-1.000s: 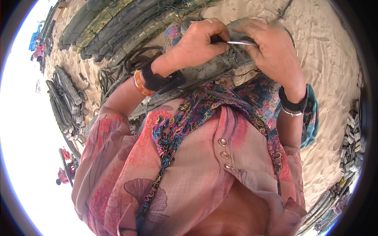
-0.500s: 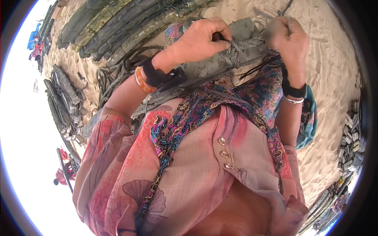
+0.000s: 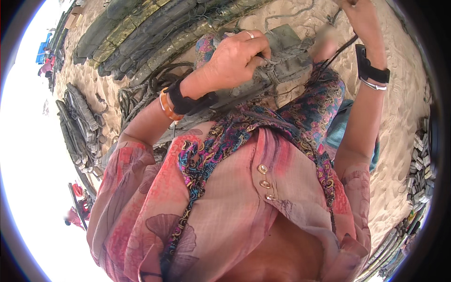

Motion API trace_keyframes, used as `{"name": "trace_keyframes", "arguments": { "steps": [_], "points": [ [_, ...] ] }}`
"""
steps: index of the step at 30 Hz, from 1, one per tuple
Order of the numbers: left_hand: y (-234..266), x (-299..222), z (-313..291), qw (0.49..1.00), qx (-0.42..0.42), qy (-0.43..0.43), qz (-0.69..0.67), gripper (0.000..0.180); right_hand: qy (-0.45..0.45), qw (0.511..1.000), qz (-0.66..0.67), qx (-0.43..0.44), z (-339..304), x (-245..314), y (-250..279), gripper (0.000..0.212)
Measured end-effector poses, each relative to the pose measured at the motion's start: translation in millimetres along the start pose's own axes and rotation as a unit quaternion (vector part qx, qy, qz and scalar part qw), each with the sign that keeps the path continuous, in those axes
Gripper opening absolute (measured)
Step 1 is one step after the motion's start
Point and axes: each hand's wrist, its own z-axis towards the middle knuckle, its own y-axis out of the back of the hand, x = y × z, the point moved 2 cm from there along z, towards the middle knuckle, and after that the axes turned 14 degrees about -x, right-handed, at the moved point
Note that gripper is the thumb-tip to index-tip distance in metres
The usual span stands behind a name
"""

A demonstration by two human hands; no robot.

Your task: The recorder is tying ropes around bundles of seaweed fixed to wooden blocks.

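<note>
My left hand (image 3: pixel 240 55), wearing a ring, is closed on a grey twisted rope (image 3: pixel 293 52) with fingers and thumb pressed together. The rope lies across long grey-green slabs (image 3: pixel 284 35) set side by side, with a knot just below my left fingers. My right hand (image 3: pixel 361 15) is raised at the upper right, its top cut off by the picture's edge. Its fingertips are pinched on a dark length of rope (image 3: pixel 334 19). A bare foot (image 3: pixel 326 46), partly blurred, is beside the slabs' right end.
Long, weathered bundles (image 3: pixel 141 35) lie at the upper left. Coiled rope (image 3: pixel 129 102) is near my left forearm. More bundles (image 3: pixel 77 124) rest on the sand (image 3: pixel 397 89) further left. A pile of small grey blocks (image 3: pixel 419 171) is at far right. People in red (image 3: pixel 80 214) are at far left.
My right hand has moved up and outward, away from the slabs, uncovering the foot. My left hand stays at the knot and has turned slightly.
</note>
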Motion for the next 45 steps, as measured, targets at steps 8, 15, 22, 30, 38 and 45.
{"name": "trace_keyframes", "arguments": {
  "steps": [8,15,22,30,38,45],
  "points": [
    [10,17,4,0.989,0.086,0.072,-0.1,0.018,-0.287,0.932,0.076,0.209,-74,47,26,0.014],
    [12,21,6,0.879,0.082,0.279,-0.377,0.018,-0.149,0.963,0.051,0.219,-95,120,18,0.031],
    [11,20,1,0.911,0.062,0.199,-0.355,0.007,-0.067,0.968,-0.044,0.236,-98,132,12,0.023],
    [10,12,3,0.932,0.032,0.249,-0.261,0.022,-0.261,0.921,0.152,0.246,-84,125,17,0.011],
    [21,-25,2,0.991,-0.086,0.096,0.021,0.04,-0.637,0.578,0.463,0.215,-60,138,15,0.018],
    [8,-18,-2,0.997,-0.068,-0.022,-0.038,0.017,-0.565,0.657,0.431,0.25,-61,139,11,0.022]
  ]
}}
